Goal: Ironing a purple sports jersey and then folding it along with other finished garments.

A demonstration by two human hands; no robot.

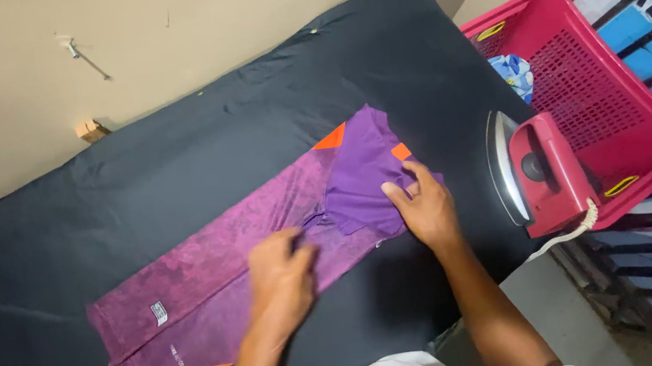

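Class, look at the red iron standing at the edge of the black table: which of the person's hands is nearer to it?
Right. The right hand lies on the purple shirt just beside the red iron; the left hand rests farther away, mid-shirt.

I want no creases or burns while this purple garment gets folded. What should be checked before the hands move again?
1. Purple and orange garment lies flat on the black padded table: ok.
2. Left hand presses the garment's middle: ok.
3. Right hand rests on the folded-over purple part: ok.
4. Red iron stands upright, off the cloth: ok.
5. Iron is cool: cannot tell.
6. Iron's white cord hangs away from both hands: ok.
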